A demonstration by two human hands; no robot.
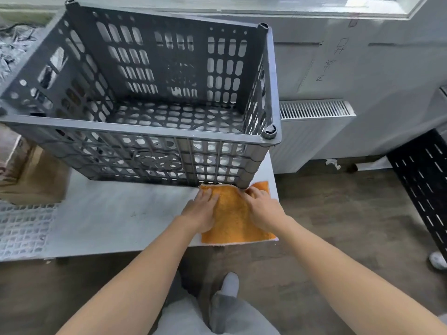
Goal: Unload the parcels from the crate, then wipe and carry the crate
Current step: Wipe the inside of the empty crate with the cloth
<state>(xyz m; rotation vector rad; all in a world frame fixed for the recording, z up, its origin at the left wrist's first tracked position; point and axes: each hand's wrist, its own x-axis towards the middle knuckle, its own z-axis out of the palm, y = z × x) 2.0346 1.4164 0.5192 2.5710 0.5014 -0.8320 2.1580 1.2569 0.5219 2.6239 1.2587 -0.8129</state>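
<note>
A large grey slatted plastic crate [150, 131] stands on a low white table [108, 221], and nothing lies inside it. An orange cloth [232, 221] is spread flat on the table's near right corner, its far edge tucked against the crate's near right foot. My left hand [202, 210] presses flat on the cloth's left side. My right hand [260, 204] lies on the cloth's right side, its fingertips at the far edge by the crate corner; whether they pinch the cloth is unclear. No parcels are visible in the crate.
Brown cardboard boxes [26, 175] sit at the left beside the table, with white mesh [21, 230] below them. A white radiator [314, 131] stands behind the table's right end. A black perforated panel [425, 180] leans at the far right. Wooden floor lies below.
</note>
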